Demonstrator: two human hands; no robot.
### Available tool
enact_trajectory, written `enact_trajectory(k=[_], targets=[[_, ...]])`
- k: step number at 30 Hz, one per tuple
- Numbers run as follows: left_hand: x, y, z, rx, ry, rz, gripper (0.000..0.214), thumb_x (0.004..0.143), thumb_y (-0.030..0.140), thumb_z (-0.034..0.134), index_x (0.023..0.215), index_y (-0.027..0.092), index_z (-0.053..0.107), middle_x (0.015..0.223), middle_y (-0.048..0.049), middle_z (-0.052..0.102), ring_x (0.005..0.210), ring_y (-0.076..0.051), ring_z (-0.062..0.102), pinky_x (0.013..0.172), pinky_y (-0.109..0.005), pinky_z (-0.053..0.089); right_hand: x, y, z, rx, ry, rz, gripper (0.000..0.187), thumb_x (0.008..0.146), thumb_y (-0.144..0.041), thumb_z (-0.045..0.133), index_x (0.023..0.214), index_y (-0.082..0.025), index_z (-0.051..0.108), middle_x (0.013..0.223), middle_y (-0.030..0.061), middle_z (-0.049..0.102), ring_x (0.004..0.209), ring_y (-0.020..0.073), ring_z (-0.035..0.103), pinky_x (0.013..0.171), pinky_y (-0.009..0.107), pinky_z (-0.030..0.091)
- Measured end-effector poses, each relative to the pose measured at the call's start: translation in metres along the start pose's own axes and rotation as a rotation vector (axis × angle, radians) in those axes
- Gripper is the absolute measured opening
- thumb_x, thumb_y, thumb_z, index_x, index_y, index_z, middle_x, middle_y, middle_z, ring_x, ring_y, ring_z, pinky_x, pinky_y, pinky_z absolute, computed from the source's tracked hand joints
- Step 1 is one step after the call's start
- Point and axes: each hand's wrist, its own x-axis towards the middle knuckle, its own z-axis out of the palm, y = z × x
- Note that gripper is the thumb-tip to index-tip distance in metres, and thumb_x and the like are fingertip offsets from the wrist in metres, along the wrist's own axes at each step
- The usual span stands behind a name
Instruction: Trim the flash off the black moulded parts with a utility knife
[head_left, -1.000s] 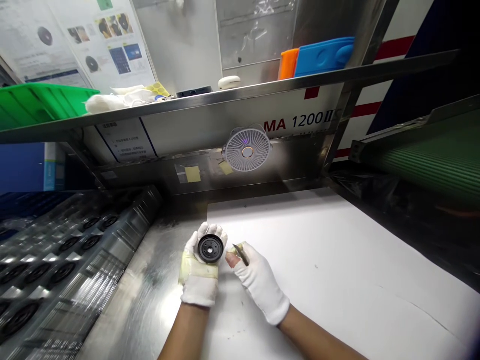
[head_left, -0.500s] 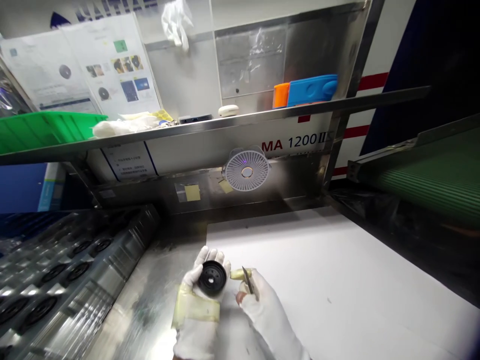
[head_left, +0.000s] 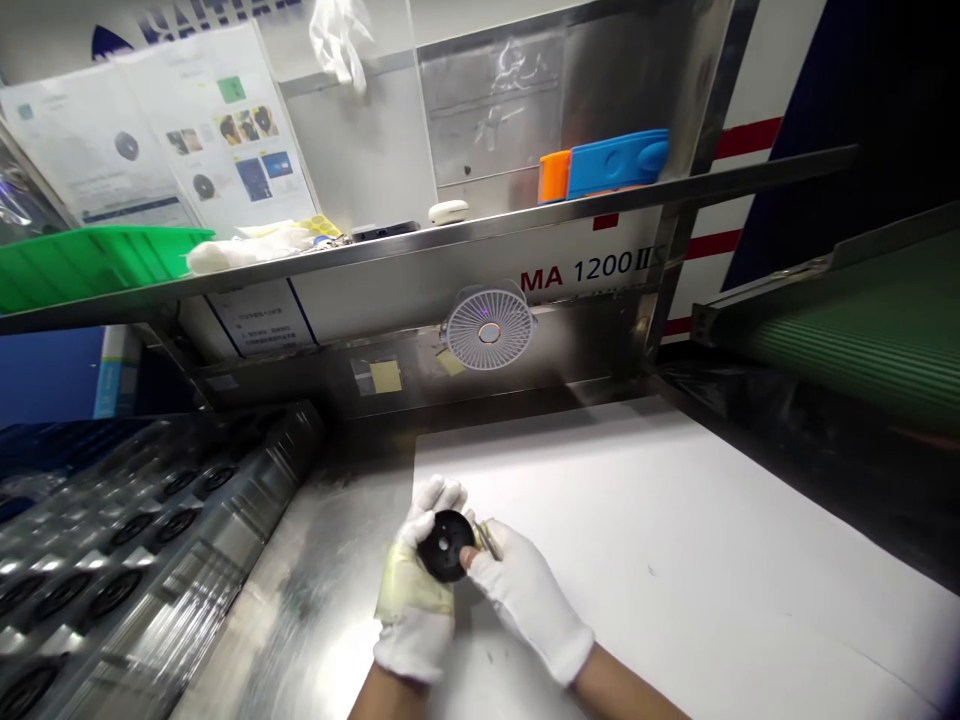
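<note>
My left hand [head_left: 415, 590], in a white glove with yellowish tape, cups a round black disc [head_left: 445, 545] with a small centre hole. My right hand [head_left: 525, 598], also gloved, pinches a small metal blade [head_left: 487, 539] and presses it against the disc's right edge. Both hands hover over the near left corner of a white sheet [head_left: 675, 520] on the steel bench.
Clear plastic trays [head_left: 127, 560] holding several black discs lie on the left. A small white fan [head_left: 487, 328] hangs under a steel shelf [head_left: 450, 240] carrying a green bin [head_left: 82, 260], cloths and blue and orange items. A green conveyor [head_left: 870, 340] runs on the right.
My right hand has closed in from the right, bringing the blade against the disc's edge. The disc has tilted a little in my left hand. The view shifted slightly.
</note>
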Motion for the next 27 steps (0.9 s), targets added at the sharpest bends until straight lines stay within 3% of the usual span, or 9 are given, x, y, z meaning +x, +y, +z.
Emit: enact_trajectory(k=[3,7,9,12,15,19,21,24,27], targets=[[-0.003,-0.001,0.009,0.108,-0.054,-0.159,0.035,0.072,0.014,0.053,0.106,0.013,0.061,0.115,-0.0126,0.060,0.112,-0.024,0.051,0.095,-0.035,0.042,0.003,-0.005,-0.013,-0.240,0.100,0.022,0.011,0.076,-0.022,0.047,0.066,-0.020,0.043,0.063,-0.0028,0.049,0.060,0.0145,0.046,0.055,0.025,0.036],[0.000,-0.011,0.008,0.260,0.072,-0.325,0.026,0.072,0.025,0.061,0.096,0.016,0.063,0.101,-0.0082,0.065,0.097,-0.024,0.059,0.082,-0.038,0.049,0.002,-0.017,-0.023,-0.512,0.121,0.031,0.008,0.075,-0.021,0.047,0.075,-0.021,0.055,0.070,-0.0004,0.058,0.065,0.0171,0.053,0.061,0.028,0.040],[0.004,-0.015,0.000,0.231,0.082,-0.355,0.024,0.072,0.025,0.062,0.095,0.018,0.063,0.095,-0.0054,0.066,0.090,-0.022,0.061,0.077,-0.037,0.051,0.000,-0.019,-0.024,-0.439,0.094,0.019,0.024,0.075,-0.022,0.048,0.097,-0.021,0.057,0.090,0.0028,0.062,0.082,0.0191,0.056,0.075,0.030,0.043],[0.009,-0.008,-0.012,0.089,0.032,-0.393,0.021,0.073,0.021,0.060,0.094,0.017,0.062,0.092,-0.0066,0.066,0.086,-0.020,0.061,0.074,-0.036,0.051,0.001,-0.017,-0.026,-0.278,0.080,-0.013,0.051,0.075,-0.019,0.045,0.126,-0.017,0.043,0.112,0.0068,0.055,0.103,0.0199,0.050,0.094,0.033,0.037],[0.011,0.011,-0.017,-0.005,-0.063,-0.393,0.019,0.076,0.023,0.056,0.092,0.013,0.061,0.090,-0.0100,0.063,0.086,-0.022,0.061,0.073,-0.036,0.051,0.005,-0.008,-0.026,-0.251,0.063,-0.039,0.052,0.074,-0.014,0.040,0.126,-0.017,0.046,0.103,0.0064,0.056,0.096,0.0208,0.052,0.092,0.038,0.038],[0.011,0.026,-0.018,-0.066,-0.103,-0.331,0.016,0.077,0.026,0.056,0.085,0.014,0.060,0.085,-0.0084,0.060,0.081,-0.021,0.060,0.065,-0.032,0.051,0.007,0.004,-0.019,-0.027,0.054,0.078,0.063,0.072,-0.010,0.037,0.133,-0.024,0.037,0.099,0.0030,0.054,0.074,0.0145,0.055,0.072,0.033,0.050],[0.012,0.026,-0.019,-0.109,-0.117,-0.296,0.012,0.076,0.022,0.055,0.082,0.013,0.059,0.082,-0.0074,0.059,0.079,-0.020,0.060,0.067,-0.034,0.051,0.006,0.004,-0.017,0.092,0.074,0.097,0.054,0.076,-0.014,0.042,0.129,-0.024,0.043,0.098,0.0025,0.054,0.068,0.0125,0.055,0.065,0.030,0.051],[0.011,0.022,-0.022,-0.189,-0.153,-0.230,0.010,0.074,0.017,0.053,0.081,0.013,0.059,0.080,-0.0062,0.057,0.079,-0.018,0.058,0.076,-0.038,0.050,0.001,-0.005,-0.020,0.288,0.000,0.048,0.038,0.082,-0.024,0.049,0.119,-0.020,0.053,0.098,0.0049,0.057,0.076,0.0162,0.058,0.073,0.035,0.051],[0.009,0.021,-0.023,-0.181,-0.107,-0.242,0.010,0.074,0.021,0.056,0.083,0.015,0.059,0.081,-0.0043,0.056,0.079,-0.017,0.058,0.076,-0.037,0.050,-0.003,-0.023,-0.024,0.506,-0.124,0.064,0.043,0.078,-0.020,0.056,0.120,-0.020,0.051,0.111,0.0081,0.056,0.095,0.0233,0.058,0.089,0.042,0.044]])
